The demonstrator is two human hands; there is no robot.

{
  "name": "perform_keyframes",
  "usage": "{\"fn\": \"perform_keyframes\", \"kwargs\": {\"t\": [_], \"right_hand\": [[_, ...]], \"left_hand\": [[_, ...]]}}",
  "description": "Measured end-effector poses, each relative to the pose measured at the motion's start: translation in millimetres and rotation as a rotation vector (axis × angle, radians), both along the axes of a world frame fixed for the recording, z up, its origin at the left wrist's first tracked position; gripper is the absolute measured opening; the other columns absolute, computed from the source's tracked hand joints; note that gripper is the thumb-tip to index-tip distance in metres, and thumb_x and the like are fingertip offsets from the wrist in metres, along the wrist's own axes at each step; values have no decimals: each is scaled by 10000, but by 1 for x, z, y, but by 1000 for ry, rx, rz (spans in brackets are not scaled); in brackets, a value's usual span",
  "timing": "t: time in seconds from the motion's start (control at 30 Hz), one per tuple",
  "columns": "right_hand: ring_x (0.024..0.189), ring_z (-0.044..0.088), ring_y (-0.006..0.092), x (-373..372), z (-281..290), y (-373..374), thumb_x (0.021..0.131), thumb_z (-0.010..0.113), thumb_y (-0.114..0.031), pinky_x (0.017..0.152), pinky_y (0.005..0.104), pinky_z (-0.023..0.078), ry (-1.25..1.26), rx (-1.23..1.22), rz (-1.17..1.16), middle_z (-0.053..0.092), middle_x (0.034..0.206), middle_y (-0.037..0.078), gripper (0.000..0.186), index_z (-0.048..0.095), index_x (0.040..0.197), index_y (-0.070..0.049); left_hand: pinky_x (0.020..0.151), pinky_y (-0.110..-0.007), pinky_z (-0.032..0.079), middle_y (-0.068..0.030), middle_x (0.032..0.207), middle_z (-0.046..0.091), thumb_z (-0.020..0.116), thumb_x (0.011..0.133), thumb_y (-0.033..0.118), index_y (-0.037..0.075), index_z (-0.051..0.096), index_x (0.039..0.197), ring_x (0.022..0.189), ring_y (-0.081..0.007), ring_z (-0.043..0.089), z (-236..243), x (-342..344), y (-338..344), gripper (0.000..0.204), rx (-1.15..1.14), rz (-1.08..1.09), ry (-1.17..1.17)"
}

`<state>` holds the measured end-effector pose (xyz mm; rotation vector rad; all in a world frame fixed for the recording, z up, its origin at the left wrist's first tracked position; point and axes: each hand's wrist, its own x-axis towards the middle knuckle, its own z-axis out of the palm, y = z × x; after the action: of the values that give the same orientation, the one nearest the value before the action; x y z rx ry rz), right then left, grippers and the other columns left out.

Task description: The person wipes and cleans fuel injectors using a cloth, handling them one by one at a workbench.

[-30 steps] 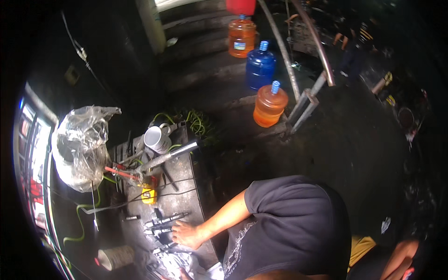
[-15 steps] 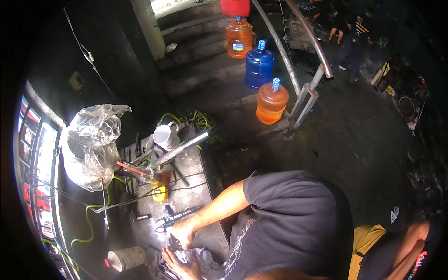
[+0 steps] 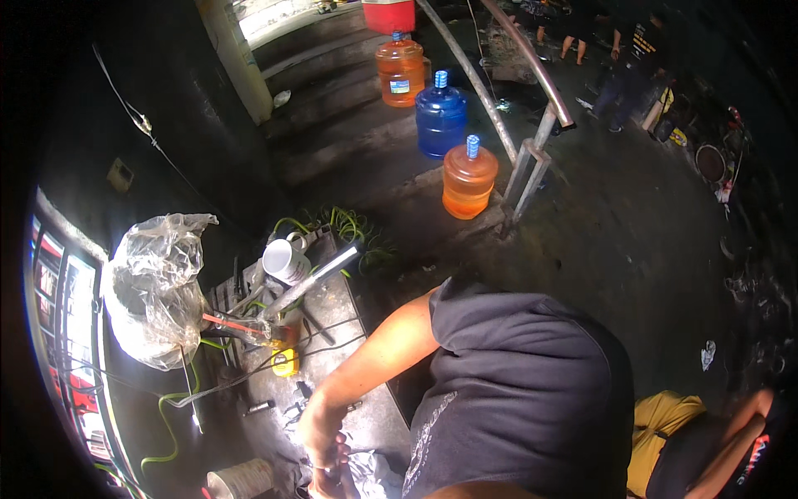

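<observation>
Head view, only one. Left hand (image 3: 322,432) low at the near end of the workbench (image 3: 366,333), forearm running down-left from the shoulder. Fingers curled over something small and dark at the bottom edge; can't tell what it is or how tight the grip is. Crumpled pale cloth or foil (image 3: 370,476) sits just beside that hand, partly cut off by the frame edge. Right hand: fingers seem to show just under the left at the frame bottom, mostly cropped, state can't be told.

Long metal tube (image 3: 312,281) lies on the bench, long axis diagonal, far end pointing up-right toward the steps, near end down-left toward the white cup (image 3: 285,260), which lies tilted beside it. Red-handled tool (image 3: 226,323) points left-right, near the yellow tape measure (image 3: 284,363). Clear plastic bag (image 3: 154,287) bulks at the bench's left. Paper cup (image 3: 241,479) lies on its side at bottom left.

Three water jugs (image 3: 469,179) on the steps, well apart from the bench. Bench clutter is dark and hard to make out.
</observation>
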<state>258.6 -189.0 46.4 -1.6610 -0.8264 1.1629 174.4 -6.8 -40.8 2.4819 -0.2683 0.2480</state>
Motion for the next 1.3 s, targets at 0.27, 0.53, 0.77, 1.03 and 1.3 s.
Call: {"fn": "perform_keyframes", "kwargs": {"t": [0.27, 0.53, 0.77, 1.03, 1.3], "right_hand": [[749, 602, 253, 28, 63, -116, 687, 636, -377, 747, 425, 412, -1397, -326, -775, 615, 791, 132, 382, 621, 871, -42], [774, 631, 297, 47, 35, -170, 717, 658, -376, 626, 432, 499, -1037, -701, -635, 637, 808, 94, 316, 604, 887, -115], [980, 588, 335, 36, 49, -172, 715, 664, -276, 835, 412, 461, -957, -800, -471, 626, 1027, 161, 569, 497, 1241, -139], [521, 572, 175, 55, 51, -192, 753, 648, -138, 458, 321, 452, -528, -905, -535, 550, 623, 104, 215, 531, 847, 15], [637, 592, 268, 44, 12, -206, 721, 652, -120, 622, 374, 450, -805, -736, -588, 554, 657, 174, 191, 531, 784, 14]], "left_hand": [[822, -416, 452, -180, 1088, 596, 556, 851, 183, -5, 554, 1143, 975, -309, 577, 7, -6, -28, 347, -1008, 361, 127], [695, -386, 484, -171, 1119, 584, 461, 928, 253, 29, 490, 1215, 930, -289, 591, 26, -17, -9, 366, -1499, 539, 107], [737, -448, 505, -245, 1149, 548, 415, 921, 298, 40, 407, 1222, 946, -385, 591, 32, -1, 7, 396, -1899, 262, 209], [506, -369, 527, -162, 997, 605, 359, 948, 373, 130, 406, 1071, 782, -366, 642, 36, 85, 15, 277, -1898, 262, 317], [526, -443, 535, -203, 1012, 520, 319, 945, 351, 89, 343, 994, 780, -419, 613, 53, 179, 24, 268, -1925, 211, 222]]}}
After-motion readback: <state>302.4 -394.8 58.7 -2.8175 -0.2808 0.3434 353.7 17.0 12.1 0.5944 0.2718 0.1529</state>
